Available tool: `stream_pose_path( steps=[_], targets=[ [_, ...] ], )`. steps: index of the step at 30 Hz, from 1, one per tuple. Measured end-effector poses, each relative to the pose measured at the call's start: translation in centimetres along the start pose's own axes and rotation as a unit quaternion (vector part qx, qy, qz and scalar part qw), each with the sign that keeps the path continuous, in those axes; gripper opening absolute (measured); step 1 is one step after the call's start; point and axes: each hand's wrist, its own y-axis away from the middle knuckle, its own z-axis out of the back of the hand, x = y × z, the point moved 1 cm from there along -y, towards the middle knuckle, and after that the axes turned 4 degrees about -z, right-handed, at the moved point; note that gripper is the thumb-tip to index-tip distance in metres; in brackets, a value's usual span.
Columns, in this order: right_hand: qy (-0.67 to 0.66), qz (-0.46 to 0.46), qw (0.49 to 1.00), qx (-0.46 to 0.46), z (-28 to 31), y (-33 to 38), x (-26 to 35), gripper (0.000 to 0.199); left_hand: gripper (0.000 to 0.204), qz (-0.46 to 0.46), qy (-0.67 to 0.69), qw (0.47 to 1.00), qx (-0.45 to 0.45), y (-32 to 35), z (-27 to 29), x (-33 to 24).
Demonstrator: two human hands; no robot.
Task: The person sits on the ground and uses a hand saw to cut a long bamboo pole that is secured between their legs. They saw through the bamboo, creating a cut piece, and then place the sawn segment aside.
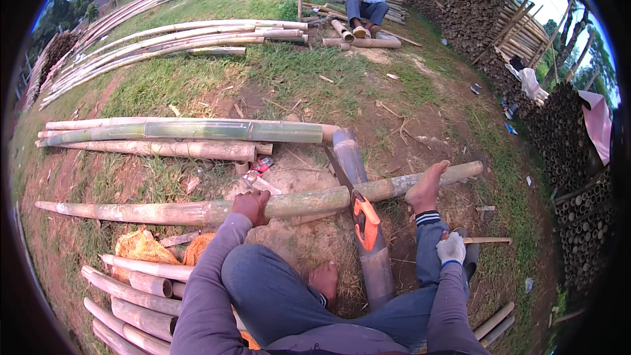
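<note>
One pole (302, 202) (bamboo) under left hand (251, 207)

No text, label, number or sign can be read. Any print on the red wrapper (264, 164) on the ground, the blue wrapper (511, 129) farther right, or the saw's orange handle (372, 223) is too small to tell.

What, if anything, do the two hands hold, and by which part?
The left hand grips the bamboo pole left of the saw. The gloved right hand appears to hold a thin stick by its left end.
</note>
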Motion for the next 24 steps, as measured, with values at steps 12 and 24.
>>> stream_pose_path(
  steps=[12, 24],
  targets=[
    [0.086, 0.112, 0.987, 0.082, 2.6, 1.2, 2.1, 0.083, 0.067, 0.007, 0.000, 1.000, 0.014, -0.2, 0.1, -0.1],
    [0.062, 0.098, 0.992, 0.058, 1.2, 1.1, 1.4, 0.060, 0.071, 0.012, 0.000, 1.000, 0.018, -0.2, -0.1, 0.1]
  ],
)
